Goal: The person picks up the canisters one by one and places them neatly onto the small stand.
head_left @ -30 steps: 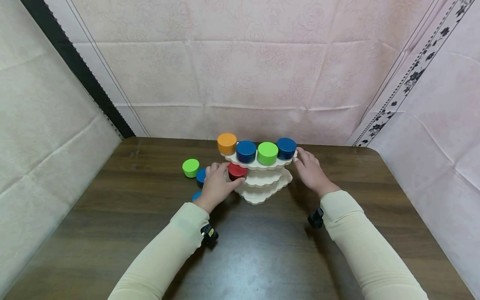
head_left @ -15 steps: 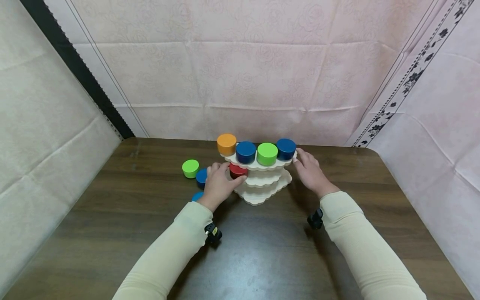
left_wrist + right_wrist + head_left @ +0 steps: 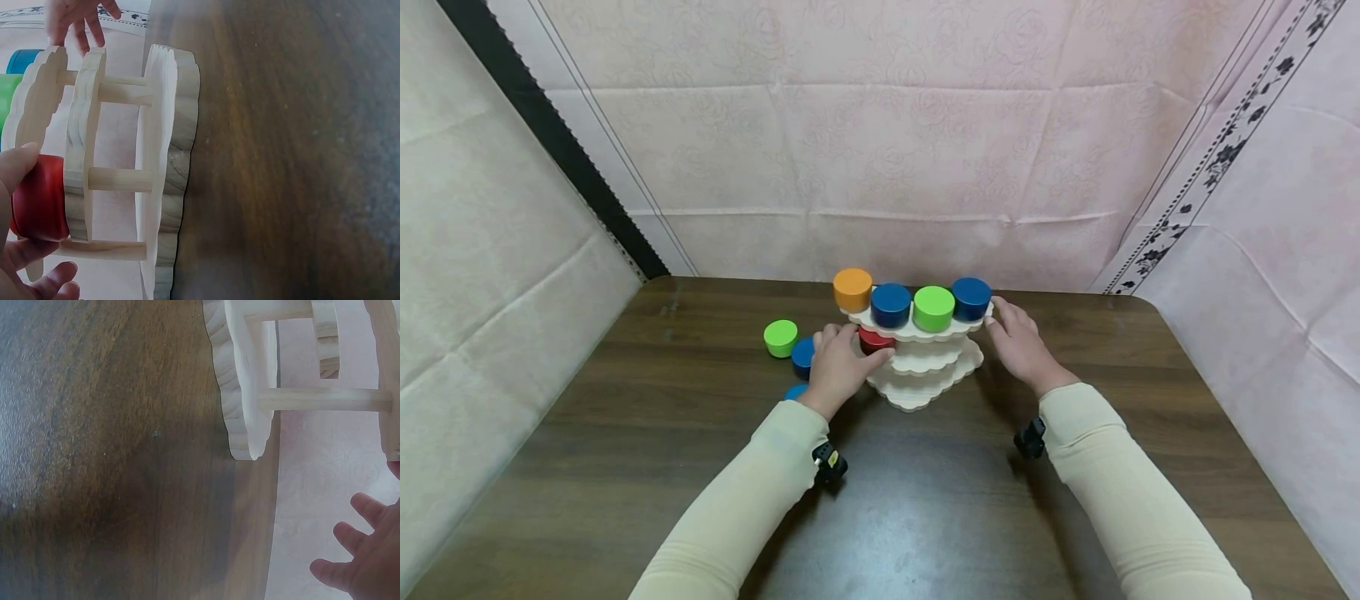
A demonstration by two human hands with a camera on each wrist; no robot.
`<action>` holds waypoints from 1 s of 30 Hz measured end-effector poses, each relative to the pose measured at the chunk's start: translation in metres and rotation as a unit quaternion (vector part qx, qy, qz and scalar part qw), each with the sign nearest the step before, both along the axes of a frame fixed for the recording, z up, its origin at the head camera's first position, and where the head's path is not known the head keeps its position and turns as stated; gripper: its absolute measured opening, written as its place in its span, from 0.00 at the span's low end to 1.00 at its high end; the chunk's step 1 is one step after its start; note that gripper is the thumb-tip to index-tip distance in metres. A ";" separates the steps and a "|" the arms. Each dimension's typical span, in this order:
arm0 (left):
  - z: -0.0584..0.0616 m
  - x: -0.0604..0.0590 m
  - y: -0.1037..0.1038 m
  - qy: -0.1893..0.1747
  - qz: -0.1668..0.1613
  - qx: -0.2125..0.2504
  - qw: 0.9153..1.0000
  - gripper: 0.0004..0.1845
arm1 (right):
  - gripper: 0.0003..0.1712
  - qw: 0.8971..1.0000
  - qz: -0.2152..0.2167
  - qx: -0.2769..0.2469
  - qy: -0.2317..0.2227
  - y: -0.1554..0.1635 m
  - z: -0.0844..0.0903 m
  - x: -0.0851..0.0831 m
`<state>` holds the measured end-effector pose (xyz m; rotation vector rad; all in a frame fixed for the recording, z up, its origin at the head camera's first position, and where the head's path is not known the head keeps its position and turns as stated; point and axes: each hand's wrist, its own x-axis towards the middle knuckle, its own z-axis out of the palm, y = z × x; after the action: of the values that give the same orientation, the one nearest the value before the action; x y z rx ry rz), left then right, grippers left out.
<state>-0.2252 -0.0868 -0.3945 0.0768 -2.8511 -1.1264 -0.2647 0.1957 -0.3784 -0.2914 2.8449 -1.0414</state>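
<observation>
The left hand (image 3: 837, 371) grips the red cylinder (image 3: 874, 340), fingers curled round it, at frame centre on the middle tier of the wooden stand (image 3: 925, 367). The right hand (image 3: 1021, 346), fingers extended, touches the top tier's right edge.

Red cylinder (image 3: 872, 338), short and round, flat on middle tier of pale wooden three-tier stand (image 3: 925, 371), at left edge. Stand upright on dark desk (image 3: 925, 500), scalloped shelves joined by dowels.
</observation>
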 end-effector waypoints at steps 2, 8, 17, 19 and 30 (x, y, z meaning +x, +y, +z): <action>0.000 0.000 0.000 0.000 0.002 -0.002 1.000 0.44 | 0.36 1.000 0.002 -0.001 0.001 0.000 0.000 0.000; 0.003 0.004 -0.004 0.000 0.006 -0.018 1.000 0.45 | 0.37 1.000 0.002 0.002 -0.001 -0.001 -0.002 -0.001; 0.012 0.017 -0.017 0.034 0.012 -0.039 0.999 0.41 | 0.36 1.000 0.002 -0.004 -0.003 0.000 -0.002 0.000; 0.014 0.021 -0.021 0.049 0.012 -0.041 0.998 0.41 | 0.37 1.000 0.001 -0.005 -0.003 0.000 -0.002 0.000; 0.022 0.035 -0.048 0.102 -0.016 -0.014 0.995 0.43 | 0.37 1.000 0.000 -0.009 -0.003 0.001 -0.001 0.001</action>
<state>-0.1903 -0.1353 -0.3723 -0.0826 -2.6944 -1.0345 -0.2640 0.1962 -0.3796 -0.2898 2.8320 -1.0653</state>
